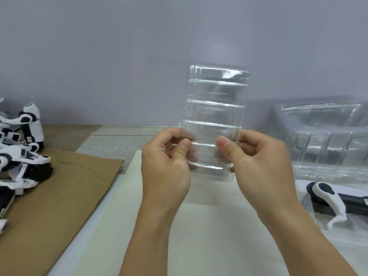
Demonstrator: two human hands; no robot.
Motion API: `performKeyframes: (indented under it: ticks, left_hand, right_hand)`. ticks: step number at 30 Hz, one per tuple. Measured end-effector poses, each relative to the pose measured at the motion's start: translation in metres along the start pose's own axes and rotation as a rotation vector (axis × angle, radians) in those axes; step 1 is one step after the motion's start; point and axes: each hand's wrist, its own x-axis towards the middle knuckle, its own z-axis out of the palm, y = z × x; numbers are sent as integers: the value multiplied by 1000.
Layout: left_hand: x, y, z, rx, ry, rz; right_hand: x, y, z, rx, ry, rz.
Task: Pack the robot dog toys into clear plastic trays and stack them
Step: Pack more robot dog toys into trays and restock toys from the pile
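A clear plastic tray [216, 108] with ribbed compartments stands upright in the air above the table's middle. My left hand [167, 166] pinches its lower left edge between thumb and curled fingers. My right hand [256, 164] pinches the lower right edge the same way. A pile of white-and-black robot dog toys [22, 148] lies at the far left. One more robot dog toy [330, 198] lies inside a clear tray at the right edge.
A stack of clear trays [326, 136] sits at the back right. A brown cardboard sheet [51, 206] covers the left of the table, and a white board [199, 226] lies under my forearms. A grey wall stands behind.
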Motion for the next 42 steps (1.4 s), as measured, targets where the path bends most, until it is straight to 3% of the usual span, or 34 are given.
performKeyframes:
  ticks: [5, 10, 14, 18, 21, 23, 27, 30, 33, 35, 42]
  left_hand:
    - [2, 0, -3, -58, 9, 21]
    - [7, -4, -15, -140, 154, -51]
    - [12, -13, -28, -382, 373, -248]
    - [14, -22, -26, -592, 450, -513]
    - [11, -28, -21, -492, 369, -660]
    - [7, -31, -18, -264, 287, -698]
    - [3, -26, -13, 204, 216, -527]
    - [5, -14, -9, 42, 198, -275]
    - [4, -2, -4, -115, 12, -120]
    - [2, 2, -1, -117, -90, -78]
    - [2, 3, -3, -107, -116, -39]
  right_hand:
    - [0, 2, -3, 0, 42, -38]
    - [6, 0, -12, 78, -12, 1]
    - [10, 0, -19, 213, 75, 75]
    - [11, -1, -20, 306, 125, 125]
    - [11, -2, -21, 352, 131, 138]
    - [12, -2, -22, 349, 127, 133]
    - [13, -1, -23, 298, 119, 108]
    - [13, 2, -22, 213, 80, 54]
    - [9, 4, -16, 72, 0, -27]
    - [7, 5, -12, -5, -43, -68]
    - [6, 5, -10, -34, -88, -124]
